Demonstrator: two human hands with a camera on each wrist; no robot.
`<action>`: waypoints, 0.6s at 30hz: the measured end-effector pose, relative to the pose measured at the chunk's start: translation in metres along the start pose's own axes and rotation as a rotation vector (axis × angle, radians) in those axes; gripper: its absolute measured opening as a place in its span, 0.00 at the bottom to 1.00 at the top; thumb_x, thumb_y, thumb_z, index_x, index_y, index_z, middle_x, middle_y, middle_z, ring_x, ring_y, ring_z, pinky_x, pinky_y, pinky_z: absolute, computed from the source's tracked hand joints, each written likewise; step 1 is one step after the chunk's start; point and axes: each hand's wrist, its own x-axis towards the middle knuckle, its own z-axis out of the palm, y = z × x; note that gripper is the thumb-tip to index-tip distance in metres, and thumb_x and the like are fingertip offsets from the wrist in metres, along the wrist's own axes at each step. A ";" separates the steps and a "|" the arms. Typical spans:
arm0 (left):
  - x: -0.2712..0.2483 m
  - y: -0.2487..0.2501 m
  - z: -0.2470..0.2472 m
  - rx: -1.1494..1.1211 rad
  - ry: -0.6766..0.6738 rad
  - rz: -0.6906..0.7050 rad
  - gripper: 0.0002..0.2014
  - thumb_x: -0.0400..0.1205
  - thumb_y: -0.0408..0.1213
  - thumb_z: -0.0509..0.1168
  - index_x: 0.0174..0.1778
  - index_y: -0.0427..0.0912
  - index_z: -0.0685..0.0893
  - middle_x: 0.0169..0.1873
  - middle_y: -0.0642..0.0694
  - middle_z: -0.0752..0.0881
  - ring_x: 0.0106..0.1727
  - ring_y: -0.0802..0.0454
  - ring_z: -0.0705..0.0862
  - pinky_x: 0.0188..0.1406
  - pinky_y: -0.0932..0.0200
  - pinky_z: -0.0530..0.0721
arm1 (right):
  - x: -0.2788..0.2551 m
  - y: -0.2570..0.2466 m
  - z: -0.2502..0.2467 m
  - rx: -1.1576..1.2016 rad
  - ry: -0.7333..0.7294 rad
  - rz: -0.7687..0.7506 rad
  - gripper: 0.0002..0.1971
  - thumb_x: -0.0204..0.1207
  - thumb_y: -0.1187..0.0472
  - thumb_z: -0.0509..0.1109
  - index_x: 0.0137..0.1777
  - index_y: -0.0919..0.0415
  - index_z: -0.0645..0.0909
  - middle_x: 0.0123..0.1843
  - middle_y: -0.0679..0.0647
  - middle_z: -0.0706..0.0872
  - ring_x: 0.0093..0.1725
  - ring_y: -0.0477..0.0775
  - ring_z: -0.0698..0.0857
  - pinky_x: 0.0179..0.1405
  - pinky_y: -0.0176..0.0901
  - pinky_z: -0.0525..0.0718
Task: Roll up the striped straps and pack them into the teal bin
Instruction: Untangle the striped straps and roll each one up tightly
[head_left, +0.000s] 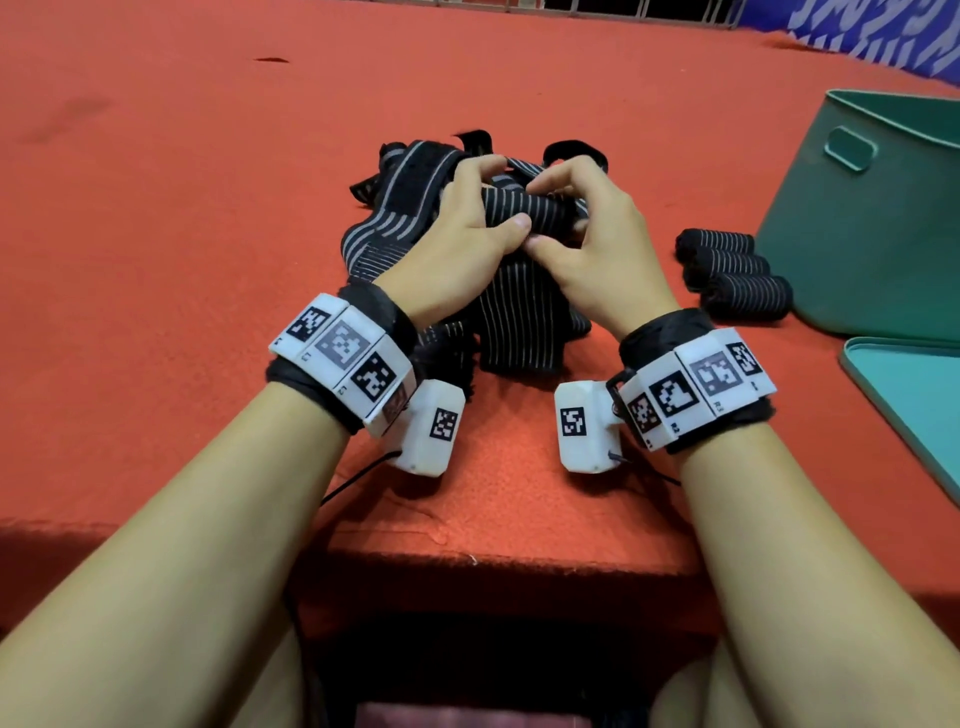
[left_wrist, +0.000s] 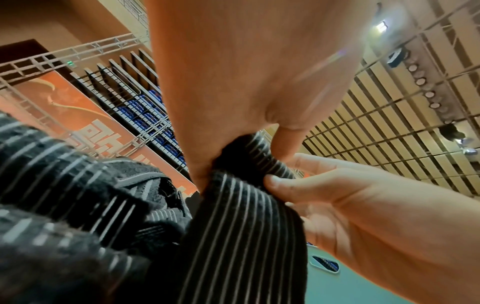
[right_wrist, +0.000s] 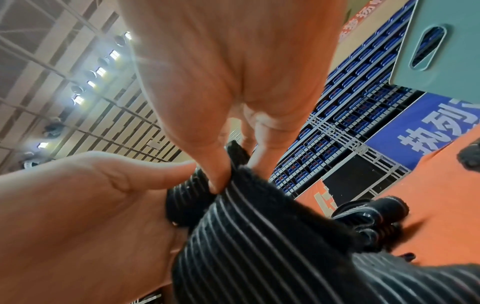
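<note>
Striped straps part-rolled, teal bin waiting at right.

One black strap with thin white stripes was partly wound into a tight roll, its loose tail hanging down toward the near edge. Behind and beside it lay a tangled heap of unrolled straps, same black-and-white stripe, some edged in grey. Three finished rolls lay side by side, just beside the wall of the teal bin. The bin stood upright at far right, with an oval handle slot in its near wall.
</note>
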 end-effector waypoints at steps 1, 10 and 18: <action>0.000 0.000 0.001 -0.001 -0.009 0.001 0.30 0.84 0.46 0.60 0.83 0.48 0.62 0.77 0.43 0.70 0.78 0.49 0.70 0.79 0.50 0.69 | -0.001 -0.002 0.001 -0.001 0.009 0.002 0.17 0.71 0.67 0.74 0.60 0.58 0.81 0.59 0.46 0.86 0.62 0.48 0.84 0.64 0.45 0.81; 0.000 -0.009 -0.005 0.368 0.130 0.150 0.19 0.85 0.40 0.69 0.73 0.50 0.82 0.65 0.47 0.83 0.69 0.52 0.79 0.60 0.68 0.66 | -0.006 -0.013 0.000 -0.323 -0.018 0.028 0.23 0.73 0.58 0.72 0.70 0.44 0.84 0.66 0.45 0.86 0.68 0.52 0.83 0.62 0.54 0.84; -0.004 -0.007 -0.007 0.382 0.228 0.173 0.17 0.77 0.36 0.76 0.62 0.51 0.87 0.56 0.52 0.82 0.58 0.59 0.76 0.55 0.66 0.67 | 0.002 -0.011 -0.005 0.012 -0.162 0.212 0.18 0.72 0.63 0.70 0.61 0.49 0.84 0.58 0.42 0.87 0.59 0.43 0.83 0.54 0.30 0.77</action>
